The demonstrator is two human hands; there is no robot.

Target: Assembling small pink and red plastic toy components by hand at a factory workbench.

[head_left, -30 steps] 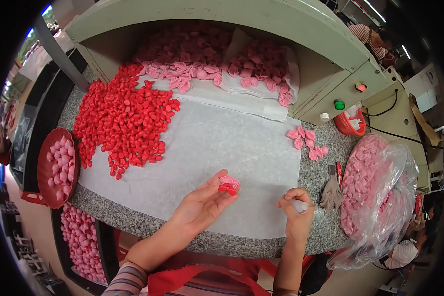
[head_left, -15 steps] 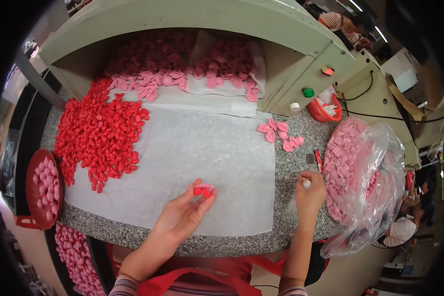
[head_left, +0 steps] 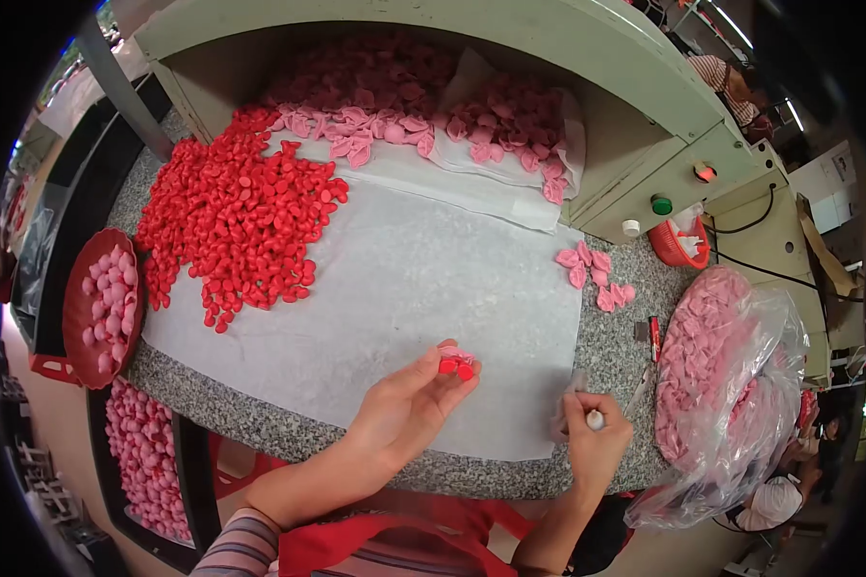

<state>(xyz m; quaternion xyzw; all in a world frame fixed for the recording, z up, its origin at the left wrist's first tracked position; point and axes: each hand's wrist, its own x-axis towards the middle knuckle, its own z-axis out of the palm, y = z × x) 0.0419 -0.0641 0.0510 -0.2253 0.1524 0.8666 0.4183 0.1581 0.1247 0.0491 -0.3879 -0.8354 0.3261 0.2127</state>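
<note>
Left hand [head_left: 404, 409]: pinching a pink-and-red piece [head_left: 465, 369] tightly, apparently partly joined.
Right hand [head_left: 598, 452]: gripping a whitish object [head_left: 596, 419] closely.
Red heap [head_left: 241, 221]: I'm seeing plenty remaining loose.

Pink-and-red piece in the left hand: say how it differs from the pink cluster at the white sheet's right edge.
The pink-and-red piece is held in the left hand; the pink cluster lies untouched. The piece carries two red rounded parts; the cluster shows no red. The piece is small; the cluster, made of several pieces, spreads wider. Both include pink.
</note>
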